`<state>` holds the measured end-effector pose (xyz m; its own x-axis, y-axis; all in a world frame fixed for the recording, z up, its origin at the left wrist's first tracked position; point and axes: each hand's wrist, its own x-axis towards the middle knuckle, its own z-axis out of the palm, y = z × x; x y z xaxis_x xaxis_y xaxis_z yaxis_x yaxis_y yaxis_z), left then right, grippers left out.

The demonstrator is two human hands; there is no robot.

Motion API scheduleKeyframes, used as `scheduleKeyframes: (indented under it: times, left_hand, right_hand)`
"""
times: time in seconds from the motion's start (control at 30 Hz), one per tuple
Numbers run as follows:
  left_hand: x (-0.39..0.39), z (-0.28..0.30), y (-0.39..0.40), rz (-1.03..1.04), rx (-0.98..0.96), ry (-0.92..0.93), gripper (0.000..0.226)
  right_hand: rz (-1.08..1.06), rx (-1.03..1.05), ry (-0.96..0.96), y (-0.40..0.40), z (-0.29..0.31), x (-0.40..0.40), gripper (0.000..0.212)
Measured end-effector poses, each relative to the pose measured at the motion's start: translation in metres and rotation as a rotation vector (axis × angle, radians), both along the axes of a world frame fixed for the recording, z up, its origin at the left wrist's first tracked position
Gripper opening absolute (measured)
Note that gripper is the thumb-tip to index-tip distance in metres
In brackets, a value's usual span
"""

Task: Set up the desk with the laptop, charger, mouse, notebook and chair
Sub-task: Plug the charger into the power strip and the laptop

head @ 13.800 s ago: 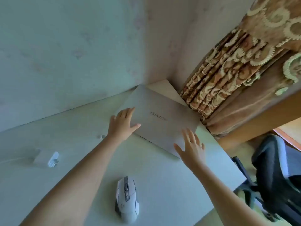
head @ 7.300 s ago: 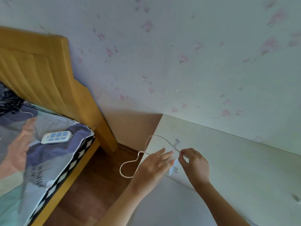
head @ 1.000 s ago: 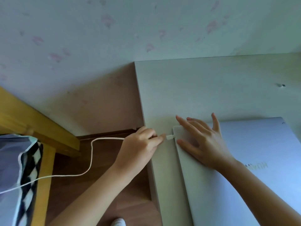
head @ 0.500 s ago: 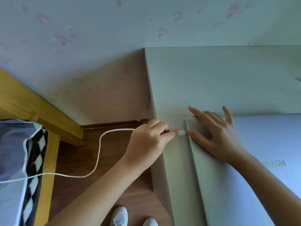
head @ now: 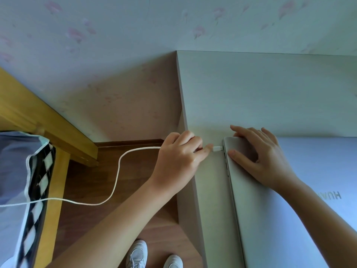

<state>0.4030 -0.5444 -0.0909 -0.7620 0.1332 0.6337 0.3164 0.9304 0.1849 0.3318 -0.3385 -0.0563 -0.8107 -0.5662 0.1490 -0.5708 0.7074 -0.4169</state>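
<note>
Now our left hand (head: 179,157) has brought the white plug (head: 217,148) up against the side of the closed laptop (head: 289,219), pinching it. Our right hand (head: 260,159) presses flat on the lid, fingers spread. The cable (head: 116,171) loops over bare floor (head: 92,190) toward the bed (head: 29,180). The laptop sits near the desk (head: 251,89) edge; our shoes (head: 138,255) are below.

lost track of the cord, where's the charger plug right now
In the head view, the charger plug is mid-frame at the closed laptop's left edge, pinched by the left hand.
</note>
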Motion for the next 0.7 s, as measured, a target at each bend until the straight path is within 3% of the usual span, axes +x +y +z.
scheduleKeyframes:
  times: [0.33, 0.7]
  left_hand:
    - [0.001, -0.003, 0.003, 0.012, 0.024, 0.03, 0.017]
    - [0.003, -0.002, -0.001, 0.014, 0.044, 0.078, 0.015]
  right_hand:
    - [-0.035, -0.14, -0.212, -0.01, 0.005, -0.01, 0.026]
    - [0.051, -0.195, -0.357, -0.009, 0.003, -0.021, 0.03]
